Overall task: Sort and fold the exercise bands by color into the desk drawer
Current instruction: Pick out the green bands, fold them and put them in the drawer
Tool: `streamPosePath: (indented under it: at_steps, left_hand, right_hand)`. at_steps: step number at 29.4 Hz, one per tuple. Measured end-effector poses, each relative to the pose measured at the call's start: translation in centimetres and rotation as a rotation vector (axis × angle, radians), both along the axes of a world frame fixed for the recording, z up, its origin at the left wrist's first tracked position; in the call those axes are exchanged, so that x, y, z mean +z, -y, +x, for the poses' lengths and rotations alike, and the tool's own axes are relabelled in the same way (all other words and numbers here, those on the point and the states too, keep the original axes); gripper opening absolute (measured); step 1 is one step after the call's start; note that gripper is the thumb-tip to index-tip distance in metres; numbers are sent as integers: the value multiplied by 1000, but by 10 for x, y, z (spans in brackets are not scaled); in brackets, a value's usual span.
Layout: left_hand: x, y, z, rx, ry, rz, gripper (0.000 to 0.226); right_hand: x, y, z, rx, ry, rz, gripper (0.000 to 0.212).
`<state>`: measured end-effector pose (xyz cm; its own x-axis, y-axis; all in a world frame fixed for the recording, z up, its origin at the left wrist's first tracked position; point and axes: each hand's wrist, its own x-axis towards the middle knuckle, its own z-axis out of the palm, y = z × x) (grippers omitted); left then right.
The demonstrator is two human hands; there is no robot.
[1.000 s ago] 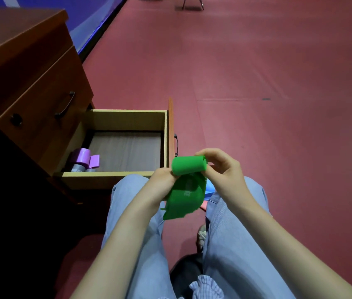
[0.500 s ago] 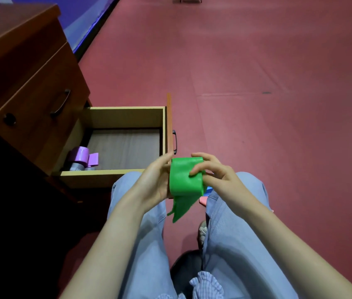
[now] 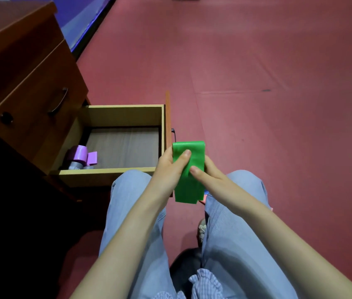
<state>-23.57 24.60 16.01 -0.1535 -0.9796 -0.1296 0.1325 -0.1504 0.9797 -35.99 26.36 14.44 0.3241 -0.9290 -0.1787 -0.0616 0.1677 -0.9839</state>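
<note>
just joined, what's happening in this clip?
A seated person is folding a green exercise band over their lap, the left hand and right hand each with a grip on it. Beside them the desk drawer stands open, with purple bands already in its near left corner. The green one is not yet in the drawer.
</note>
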Motion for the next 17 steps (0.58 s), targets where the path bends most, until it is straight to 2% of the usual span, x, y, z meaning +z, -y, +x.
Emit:
streamPosePath:
  at_steps: [5, 7, 10, 14, 17]
  left_hand:
    - [-1, -2, -6, 36, 31, 13, 15]
    - [-2, -3, -5, 30, 37, 8, 12]
    - [-4, -5, 0, -25, 0, 4, 12]
    - [-10, -8, 7, -162, -20, 176, 20]
    - [-14, -8, 10, -162, -20, 283, 27]
  right_hand:
    - [2, 1, 2, 76, -42, 10, 41]
    - [1, 3, -1, 34, -49, -8, 35]
    - [1, 6, -3, -66, 67, -15, 27]
    - [4, 10, -3, -200, 208, -56, 25]
    - [5, 13, -5, -248, 206, -83, 27]
